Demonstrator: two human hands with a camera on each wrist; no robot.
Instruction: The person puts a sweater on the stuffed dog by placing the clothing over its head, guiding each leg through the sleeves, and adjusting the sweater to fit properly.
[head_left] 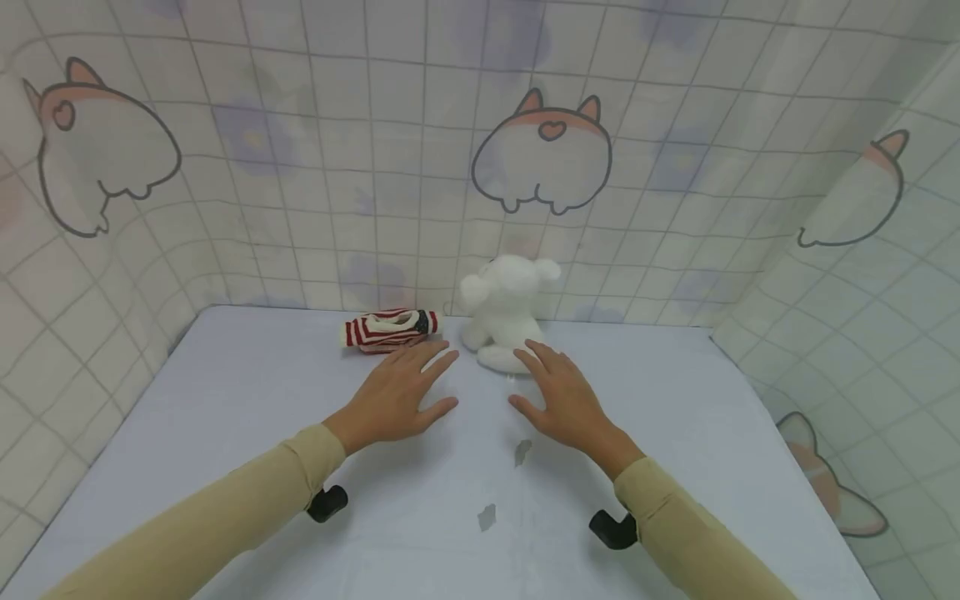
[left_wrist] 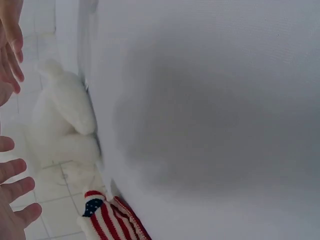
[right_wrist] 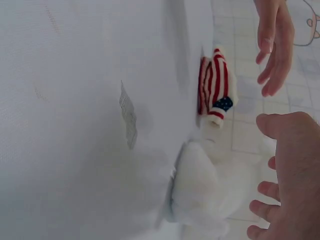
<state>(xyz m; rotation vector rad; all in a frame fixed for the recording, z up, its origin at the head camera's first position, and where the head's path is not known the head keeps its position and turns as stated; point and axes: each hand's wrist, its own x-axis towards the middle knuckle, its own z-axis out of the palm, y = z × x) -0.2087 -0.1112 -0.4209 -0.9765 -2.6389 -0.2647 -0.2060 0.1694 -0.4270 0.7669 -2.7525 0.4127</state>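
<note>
Hands flat and spread over pale lavender bench [head_left: 225,433], palms down, fingers straight, gripping nothing. Left hand [head_left: 393,396] with fingertips reaching toward small striped knit garment [head_left: 390,329], just short of it in the head view; whether touching or not, impossible to tell. Right hand [head_left: 562,400] with fingertips at the lower edge of white plush toy [head_left: 506,312], appearing to touch its foot. Plush toy sitting upright at the far edge of the bench, against checked curtain [head_left: 375,167] printed with cartoon animal shapes. Striped garment lying on its side just left of the toy, red and white bands, with a dark blue starred patch visible from the wrist views [right_wrist: 223,103]. Toy and garment close together, near but apart in the head view. Beige sleeves [head_left: 225,508] covering both forearms, dark wrist mounts [head_left: 326,502] below them. Two small grey marks [head_left: 522,451] on the bench surface between the forearms. Left wrist view: garment [left_wrist: 107,217] below the plush toy [left_wrist: 65,120], both hands' fingers at the left edge of frame.
</note>
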